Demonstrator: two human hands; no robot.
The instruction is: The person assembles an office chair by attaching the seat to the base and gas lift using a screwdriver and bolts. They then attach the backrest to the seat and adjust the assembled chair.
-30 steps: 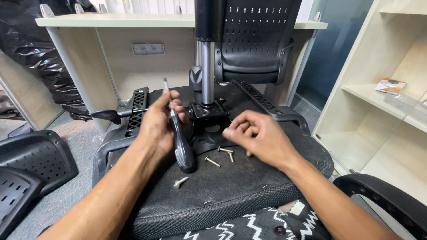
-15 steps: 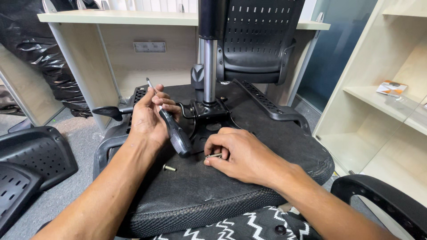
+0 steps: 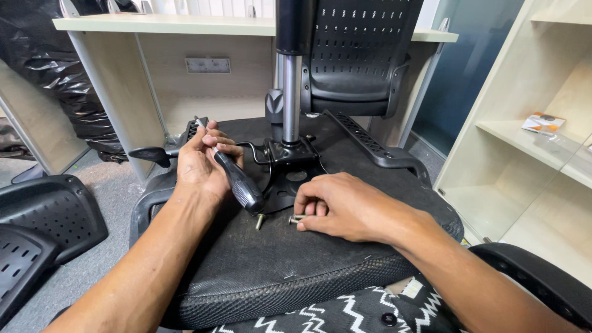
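- At left centre, a black-handled screwdriver (image 3: 237, 180) is gripped by the left hand (image 3: 200, 163), tip raised toward the upper left, apparently so it is kept clear of the work.
- Just below its handle, a loose screw (image 3: 259, 221) is seen lying on the upturned chair seat (image 3: 271, 271).
- At centre, another screw (image 3: 295, 218) is pinched in the closed fingers of the right hand (image 3: 345, 206), near the black mounting plate (image 3: 290, 179) under the chrome column (image 3: 291, 98).

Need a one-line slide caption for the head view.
Left hand grips a screwdriver while right hand pinches a bolt on an upturned chair seat.
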